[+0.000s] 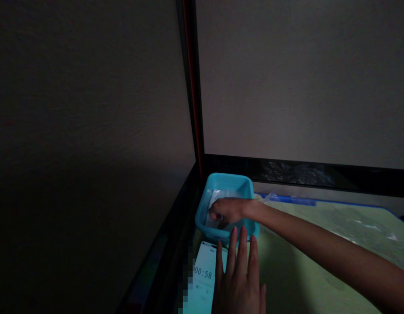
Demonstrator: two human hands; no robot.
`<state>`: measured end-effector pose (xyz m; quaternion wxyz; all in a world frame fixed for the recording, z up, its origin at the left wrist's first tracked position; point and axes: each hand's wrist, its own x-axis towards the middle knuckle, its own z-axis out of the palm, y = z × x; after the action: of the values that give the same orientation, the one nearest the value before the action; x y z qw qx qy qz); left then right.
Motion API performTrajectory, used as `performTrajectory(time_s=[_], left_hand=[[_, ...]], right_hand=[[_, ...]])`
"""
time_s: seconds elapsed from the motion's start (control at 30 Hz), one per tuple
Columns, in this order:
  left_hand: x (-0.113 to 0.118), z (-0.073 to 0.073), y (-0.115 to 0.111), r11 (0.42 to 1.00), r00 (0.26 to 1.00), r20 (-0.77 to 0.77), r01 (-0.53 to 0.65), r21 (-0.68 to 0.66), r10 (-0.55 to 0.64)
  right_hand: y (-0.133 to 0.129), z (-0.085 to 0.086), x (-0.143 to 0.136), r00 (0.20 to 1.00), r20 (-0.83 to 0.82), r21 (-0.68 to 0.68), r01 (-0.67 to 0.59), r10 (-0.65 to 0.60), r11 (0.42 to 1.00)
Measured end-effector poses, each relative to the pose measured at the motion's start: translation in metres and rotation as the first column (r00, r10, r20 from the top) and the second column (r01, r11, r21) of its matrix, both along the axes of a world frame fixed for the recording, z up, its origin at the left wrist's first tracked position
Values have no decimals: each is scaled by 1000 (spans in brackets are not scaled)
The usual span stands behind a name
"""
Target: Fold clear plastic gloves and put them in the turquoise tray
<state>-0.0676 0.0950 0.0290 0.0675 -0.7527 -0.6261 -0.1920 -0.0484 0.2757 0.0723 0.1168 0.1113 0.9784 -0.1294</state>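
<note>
A light-blue plastic basin (228, 179) stands in the corner, with a whitish, crinkled sheet or bag (211, 216) inside it. My right hand (228, 210) reaches into the basin from the right, its fingers curled downward. What they grip is hidden, though a small dark patch shows just below them. My left hand (238, 279) lies in front of the basin, palm down, with its fingers stretched out and apart. Beside it, partly covered by its fingers, a lit phone (202, 279) displays 00:58.
Grey panels (303, 83) rise behind and on the left, meeting at a dark post (191, 83). Clear plastic wrap (368, 226) lies on the greenish tabletop (286, 279) at the right. Blue edging (286, 199) runs along the table's back.
</note>
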Motion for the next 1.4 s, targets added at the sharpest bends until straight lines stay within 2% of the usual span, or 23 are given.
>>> performTrajectory(time_s=[0.27,0.5,0.67,0.83,0.93,1.17,1.4], left_hand=[[1,3,-1,1000,1000,-19,-4,-30,3],[1,1,-1,1000,1000,-7,-9,-19,9],[0,2,0,1000,1000,6,-8,-28,8],[-1,4,-1,999,1000,-7,29,-25,-29],[0,5,-2,1000,1000,1,3,-30,-3],[-3,5,-1,999,999,6,38,-34,-37],[-3,6,-1,999,999,8,39,-37,-39]], right_hand=[[-14,-1,-17,986,151,51,63,-70,997],[-13,-2,-18,981,179,28,73,-77,997],[-2,9,-3,991,132,-55,47,-39,997],[7,24,13,997,40,-104,69,-65,992],[9,27,18,998,6,-142,67,-67,988],[12,23,19,999,-41,-216,-5,-4,976],[14,8,15,996,42,-252,-62,75,966]])
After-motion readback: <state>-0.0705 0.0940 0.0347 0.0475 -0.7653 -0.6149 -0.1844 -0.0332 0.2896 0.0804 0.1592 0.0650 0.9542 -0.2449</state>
